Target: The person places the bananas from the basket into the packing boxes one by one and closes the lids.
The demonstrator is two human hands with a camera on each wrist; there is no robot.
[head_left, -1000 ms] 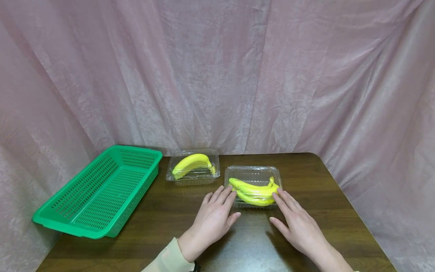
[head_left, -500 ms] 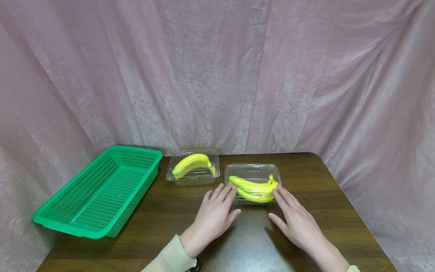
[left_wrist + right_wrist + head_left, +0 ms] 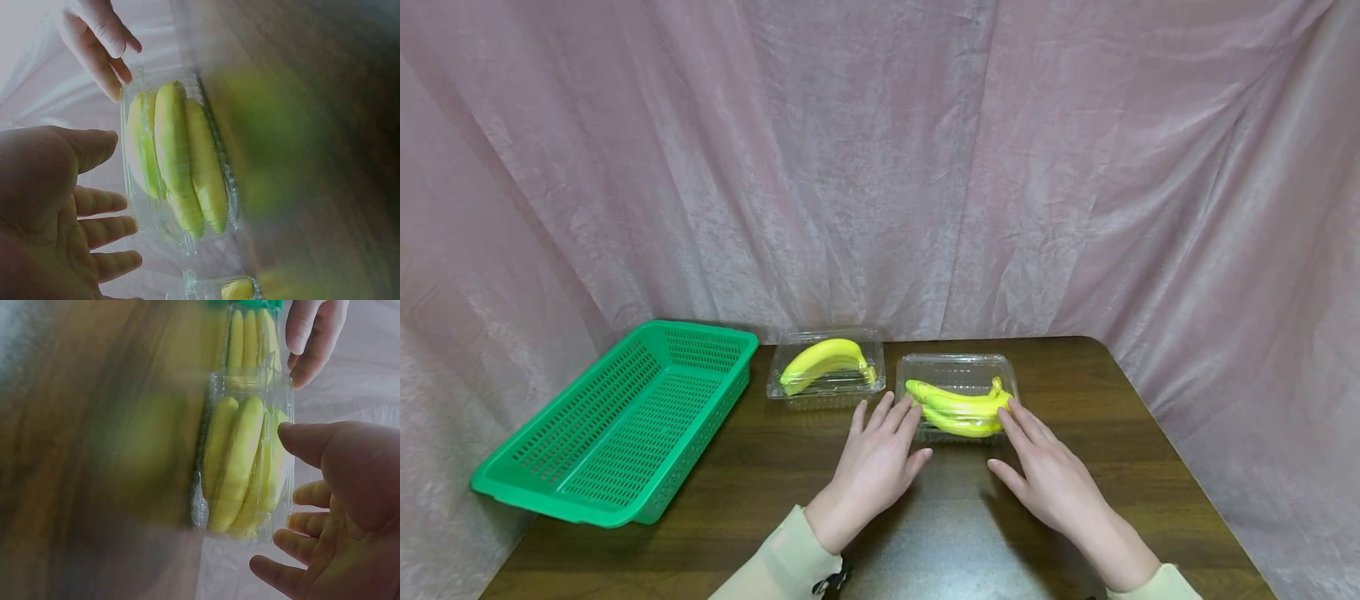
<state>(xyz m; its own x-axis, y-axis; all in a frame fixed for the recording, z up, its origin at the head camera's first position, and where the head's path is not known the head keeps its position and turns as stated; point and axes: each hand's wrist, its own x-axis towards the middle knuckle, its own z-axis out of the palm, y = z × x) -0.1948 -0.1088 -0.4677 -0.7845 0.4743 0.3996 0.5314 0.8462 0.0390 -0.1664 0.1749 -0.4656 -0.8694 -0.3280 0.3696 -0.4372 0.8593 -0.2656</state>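
A clear plastic clamshell box (image 3: pixel 958 364) with a bunch of bananas (image 3: pixel 958 408) inside stands on the table, its lid down over the fruit. At its near left corner is my left hand (image 3: pixel 874 458), fingers extended and spread, fingertips at the box's edge. My right hand (image 3: pixel 1056 483) mirrors it at the near right corner, fingers straight too. Both wrist views show the bananas (image 3: pixel 172 144) through the clear plastic, with neither hand curled round the box (image 3: pixel 209 515). Whether every fingertip touches the plastic I cannot tell.
Just left of this box, farther back, sits a second clear clamshell (image 3: pixel 782 390) holding bananas (image 3: pixel 823 362). A green perforated basket (image 3: pixel 688 442) stands at the left of the brown wooden table (image 3: pixel 760 500). Pink curtains (image 3: pixel 880 167) hang behind and along the sides.
The box with the bananas has slid a little away from me, toward the back of the table. Both hands have moved forward with it, fingers still extended. The other box and basket have stayed put.
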